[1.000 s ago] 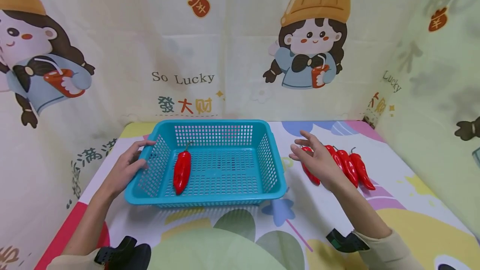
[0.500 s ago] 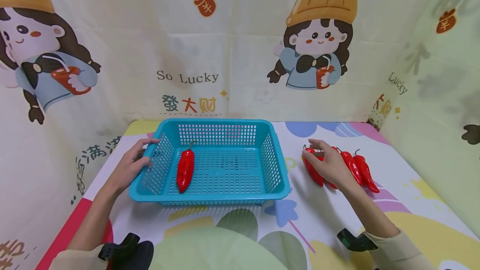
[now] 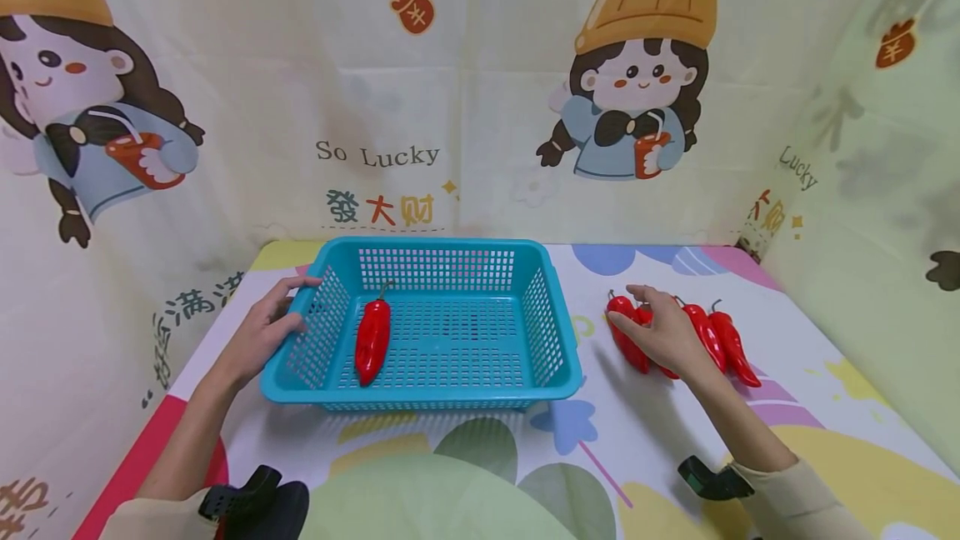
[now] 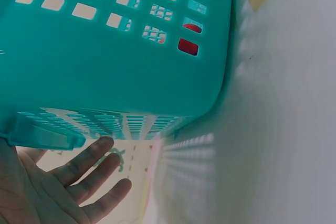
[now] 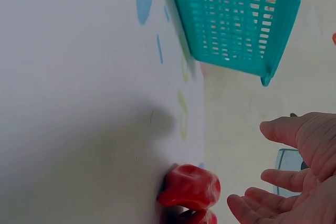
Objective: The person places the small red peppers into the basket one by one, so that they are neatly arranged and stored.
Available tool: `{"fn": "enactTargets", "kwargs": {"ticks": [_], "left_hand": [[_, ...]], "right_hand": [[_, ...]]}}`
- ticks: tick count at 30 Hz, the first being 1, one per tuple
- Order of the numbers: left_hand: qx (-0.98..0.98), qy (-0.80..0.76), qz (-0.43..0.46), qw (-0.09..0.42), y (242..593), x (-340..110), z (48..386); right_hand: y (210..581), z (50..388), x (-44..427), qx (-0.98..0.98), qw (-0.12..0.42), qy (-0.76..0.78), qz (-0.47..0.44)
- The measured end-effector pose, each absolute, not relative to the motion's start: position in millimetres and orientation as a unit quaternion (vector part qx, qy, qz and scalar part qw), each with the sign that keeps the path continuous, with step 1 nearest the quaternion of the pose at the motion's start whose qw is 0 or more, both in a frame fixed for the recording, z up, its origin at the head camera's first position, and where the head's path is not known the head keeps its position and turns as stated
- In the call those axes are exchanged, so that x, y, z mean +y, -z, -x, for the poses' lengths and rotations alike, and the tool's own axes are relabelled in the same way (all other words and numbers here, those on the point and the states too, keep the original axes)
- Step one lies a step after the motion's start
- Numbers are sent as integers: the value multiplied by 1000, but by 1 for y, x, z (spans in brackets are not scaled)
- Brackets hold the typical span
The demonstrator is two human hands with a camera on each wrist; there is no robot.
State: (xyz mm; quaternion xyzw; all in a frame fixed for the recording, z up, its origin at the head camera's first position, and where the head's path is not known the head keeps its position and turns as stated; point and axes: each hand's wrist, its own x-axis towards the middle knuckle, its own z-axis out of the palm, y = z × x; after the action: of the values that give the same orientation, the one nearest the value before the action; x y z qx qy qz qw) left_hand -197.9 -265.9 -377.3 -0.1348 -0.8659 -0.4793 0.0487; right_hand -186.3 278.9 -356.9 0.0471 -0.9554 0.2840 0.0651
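A blue plastic basket (image 3: 442,394) stands on the table with one red chili pepper (image 3: 372,342) lying inside at its left. My left hand (image 3: 261,332) rests against the basket's left rim. In the left wrist view, its fingers (image 4: 97,179) are loosely spread beside the basket wall, not wrapped round it. To the basket's right, my right hand (image 3: 667,336) hovers over a row of several red peppers (image 3: 729,348), partly hiding those in the middle. Its thumb and fingers are apart, over the leftmost pepper (image 3: 626,340). The right wrist view shows the hand (image 5: 299,182) apart from a pepper (image 5: 197,187).
A patterned cloth (image 3: 555,490) covers the table. Cartoon-printed curtains (image 3: 487,107) hang close behind and at both sides. Black wrist-camera mounts sit on both cuffs.
My right hand has moved down and slightly right over the peppers, its fingers coming to the leftmost ones. My left hand stays at the basket rim. The head view has shifted slightly.
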Motion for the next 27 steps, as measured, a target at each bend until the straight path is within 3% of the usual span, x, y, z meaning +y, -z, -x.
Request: {"fn": "enactTargets", "kwargs": {"ticks": [27], "left_hand": [[-868, 477, 128, 45, 376, -266, 197]], "right_hand": [[371, 195, 284, -963, 38, -266, -35]]}}
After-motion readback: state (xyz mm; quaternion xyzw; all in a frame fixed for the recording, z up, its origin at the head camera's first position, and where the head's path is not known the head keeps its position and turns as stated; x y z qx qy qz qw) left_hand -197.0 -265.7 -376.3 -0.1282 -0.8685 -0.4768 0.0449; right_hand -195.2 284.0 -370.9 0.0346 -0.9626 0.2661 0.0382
